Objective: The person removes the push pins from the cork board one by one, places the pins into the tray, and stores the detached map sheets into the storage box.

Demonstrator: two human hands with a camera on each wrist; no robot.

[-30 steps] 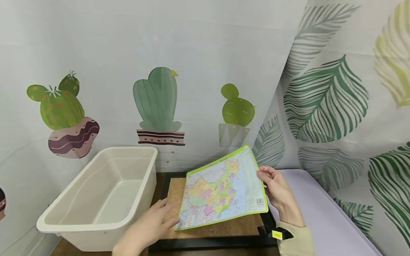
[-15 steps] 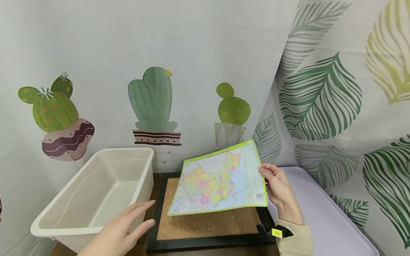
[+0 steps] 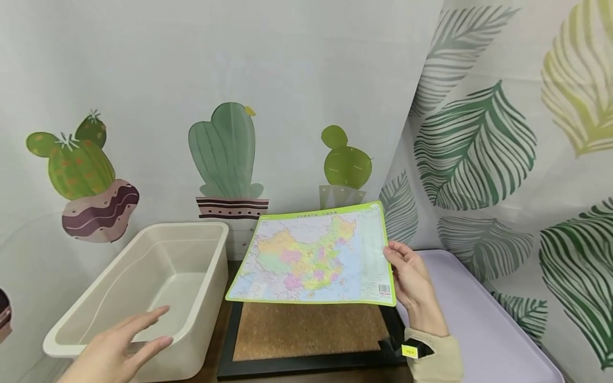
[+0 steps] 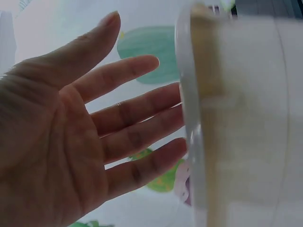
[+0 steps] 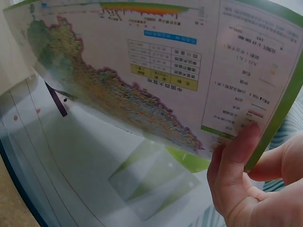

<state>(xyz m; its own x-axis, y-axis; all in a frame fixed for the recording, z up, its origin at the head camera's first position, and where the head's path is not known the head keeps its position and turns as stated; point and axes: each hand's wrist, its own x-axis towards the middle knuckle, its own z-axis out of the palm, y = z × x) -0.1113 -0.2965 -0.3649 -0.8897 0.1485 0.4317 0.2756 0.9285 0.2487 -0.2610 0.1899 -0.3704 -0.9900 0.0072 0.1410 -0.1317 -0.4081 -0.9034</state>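
Observation:
A thin map sheet with a green border (image 3: 306, 260) hangs tilted above a black-framed cork board (image 3: 311, 330). My right hand (image 3: 413, 282) pinches the map's right edge between thumb and fingers; in the right wrist view the sheet's printed underside (image 5: 128, 80) shows a relief map and a small table. My left hand (image 3: 119, 343) is over the near right part of a cream plastic tub (image 3: 217, 276), fingers spread and holding nothing. Seen from the left wrist, its fingertips lie at or near the tub's rim (image 4: 189, 109); contact cannot be told.
A pale lilac tray or board (image 3: 479, 319) lies to the right of the cork board. Behind everything hangs a white curtain (image 3: 287, 80) printed with cacti, with a leaf-printed one (image 3: 474, 143) on the right. A dark wooden tabletop (image 3: 206, 367) shows between tub and board.
The map has been raised off the cork board and shifted left, uncovering more of the cork. My left hand has left the map's lower left corner and moved left over the tub.

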